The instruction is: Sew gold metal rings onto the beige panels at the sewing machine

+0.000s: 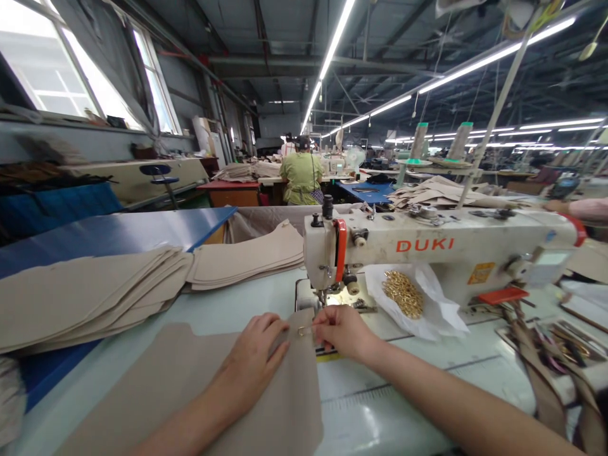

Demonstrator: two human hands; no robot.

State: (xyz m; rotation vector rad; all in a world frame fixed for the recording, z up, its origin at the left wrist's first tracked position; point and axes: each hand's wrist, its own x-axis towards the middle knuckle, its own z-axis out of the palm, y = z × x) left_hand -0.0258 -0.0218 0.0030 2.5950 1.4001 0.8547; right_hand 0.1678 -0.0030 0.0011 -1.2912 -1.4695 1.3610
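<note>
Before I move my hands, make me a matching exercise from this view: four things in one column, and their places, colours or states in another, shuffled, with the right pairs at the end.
Things
1. left hand
2. sewing machine
3. right hand
4. gold-coloured metal pieces

Places, colours or states
A. fingertips together, next to a small gold-coloured loop
B. heaped on a white sheet
C. palm down on a beige panel
D. whitish, with orange lettering

Right pairs: 1-C, 2-D, 3-A, 4-B.
</note>
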